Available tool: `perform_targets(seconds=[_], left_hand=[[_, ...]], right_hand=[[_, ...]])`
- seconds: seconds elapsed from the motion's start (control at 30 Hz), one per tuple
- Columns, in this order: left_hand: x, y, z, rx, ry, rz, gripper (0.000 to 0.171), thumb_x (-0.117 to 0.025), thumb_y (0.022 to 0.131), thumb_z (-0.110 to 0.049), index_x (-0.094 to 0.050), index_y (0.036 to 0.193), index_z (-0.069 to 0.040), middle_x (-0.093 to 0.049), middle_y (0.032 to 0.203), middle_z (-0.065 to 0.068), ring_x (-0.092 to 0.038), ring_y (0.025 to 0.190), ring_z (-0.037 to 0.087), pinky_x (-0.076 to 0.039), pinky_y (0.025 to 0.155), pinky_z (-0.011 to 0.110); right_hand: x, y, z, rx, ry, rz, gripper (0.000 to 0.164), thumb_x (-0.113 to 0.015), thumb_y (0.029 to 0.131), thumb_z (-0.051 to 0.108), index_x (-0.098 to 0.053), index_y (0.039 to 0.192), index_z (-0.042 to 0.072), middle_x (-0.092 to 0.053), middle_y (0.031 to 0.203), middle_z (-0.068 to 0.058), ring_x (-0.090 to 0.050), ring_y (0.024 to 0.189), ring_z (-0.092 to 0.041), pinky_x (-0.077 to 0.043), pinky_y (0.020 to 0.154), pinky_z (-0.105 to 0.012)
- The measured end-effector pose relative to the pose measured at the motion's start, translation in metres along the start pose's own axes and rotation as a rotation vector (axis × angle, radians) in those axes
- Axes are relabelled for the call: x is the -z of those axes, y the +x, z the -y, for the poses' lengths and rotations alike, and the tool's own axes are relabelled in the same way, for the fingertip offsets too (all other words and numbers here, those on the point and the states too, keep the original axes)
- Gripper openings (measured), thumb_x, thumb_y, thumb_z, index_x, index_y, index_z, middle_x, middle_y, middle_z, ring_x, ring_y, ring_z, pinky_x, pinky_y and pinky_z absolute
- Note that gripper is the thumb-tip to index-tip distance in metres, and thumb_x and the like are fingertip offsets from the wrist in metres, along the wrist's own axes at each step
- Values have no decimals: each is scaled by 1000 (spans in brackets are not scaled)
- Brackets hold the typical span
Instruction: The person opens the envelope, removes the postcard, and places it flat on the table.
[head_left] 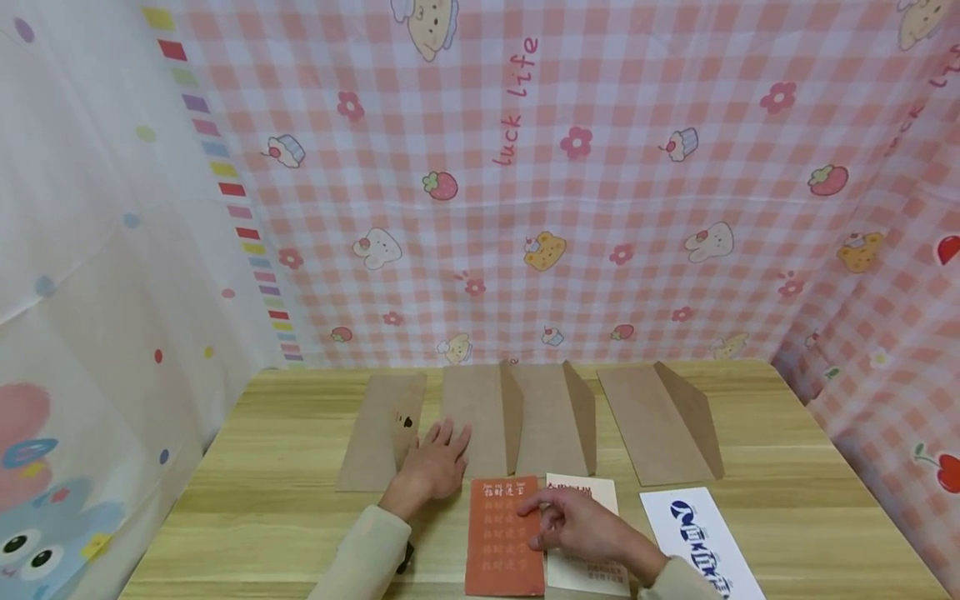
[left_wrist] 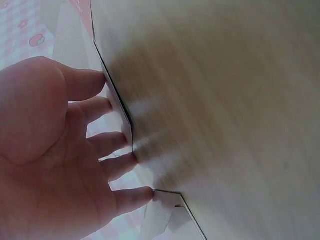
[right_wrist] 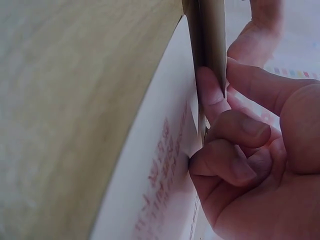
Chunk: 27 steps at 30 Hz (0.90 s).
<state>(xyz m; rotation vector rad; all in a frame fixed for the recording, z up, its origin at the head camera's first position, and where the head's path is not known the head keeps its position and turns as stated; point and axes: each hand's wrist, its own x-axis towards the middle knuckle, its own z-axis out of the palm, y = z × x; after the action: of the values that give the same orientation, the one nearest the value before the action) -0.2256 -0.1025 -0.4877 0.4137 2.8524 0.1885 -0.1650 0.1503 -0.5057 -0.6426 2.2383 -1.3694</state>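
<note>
My left hand lies with fingers spread and fairly straight, its fingertips touching the lower part of a brown paper envelope; its thumb side is toward the red card. With thumb and index finger, my right hand pinches the right edge of a red card with pale printed characters. In the right wrist view that card appears edge-on between the fingertips, and the other fingers are curled. Under the right hand lies a cream card with red print, partly hidden.
More brown envelopes stand in the row: one with a dark mark at left, another with its flap open, and one farther right. A white card with blue print lies at right. Patterned cloth hangs behind the wooden table.
</note>
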Motion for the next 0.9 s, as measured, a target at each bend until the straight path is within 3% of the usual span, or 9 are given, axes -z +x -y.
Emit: perform_targets(seconds=[0.9], left_hand=[[2, -3, 0, -11, -20, -12, 52, -42, 106, -28, -35, 155, -14, -27, 161, 16, -25, 148, 36, -25, 114, 63]], right_hand=[[-1, 2, 7, -17, -17, 15, 34, -77, 85, 10, -67, 117, 11, -60, 71, 3, -51, 62, -5, -37, 52, -19]])
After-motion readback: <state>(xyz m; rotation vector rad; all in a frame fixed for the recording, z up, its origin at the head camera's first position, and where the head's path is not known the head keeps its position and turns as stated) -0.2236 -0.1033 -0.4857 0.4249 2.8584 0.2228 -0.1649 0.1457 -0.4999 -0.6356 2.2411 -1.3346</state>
